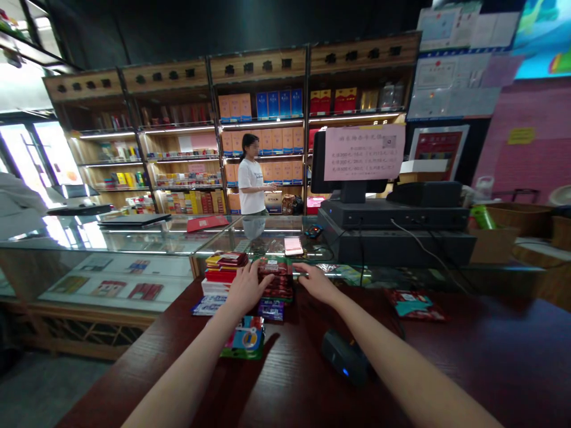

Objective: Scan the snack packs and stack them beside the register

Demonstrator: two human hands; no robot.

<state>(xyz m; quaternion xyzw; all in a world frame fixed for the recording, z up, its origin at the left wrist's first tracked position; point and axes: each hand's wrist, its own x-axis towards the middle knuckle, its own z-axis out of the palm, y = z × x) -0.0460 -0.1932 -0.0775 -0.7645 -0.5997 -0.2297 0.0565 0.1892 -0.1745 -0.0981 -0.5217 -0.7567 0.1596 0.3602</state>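
Note:
A stack of dark red and green snack packets (279, 282) lies on the dark wooden counter (285, 386), between my two hands. My left hand (247, 288) rests at its left side with fingers apart, the thumb over the packets' edge. From the right, my right hand (316, 282) reaches to the stack with fingers stretched out; whether they touch it I cannot tell. Left of my left hand stands a pile of red and yellow packets (223, 266). Purple packets (270, 310) lie in front of the stack. A colourful blue and green packet (250, 339) is partly behind my left forearm.
A black barcode scanner (343, 356) lies near my right forearm. Another snack packet (414, 304) is at the right. A monitor with a pink notice (363, 153) stands behind. Beyond the glass display case (111, 279), a person in a white shirt (252, 184) stands by shelves.

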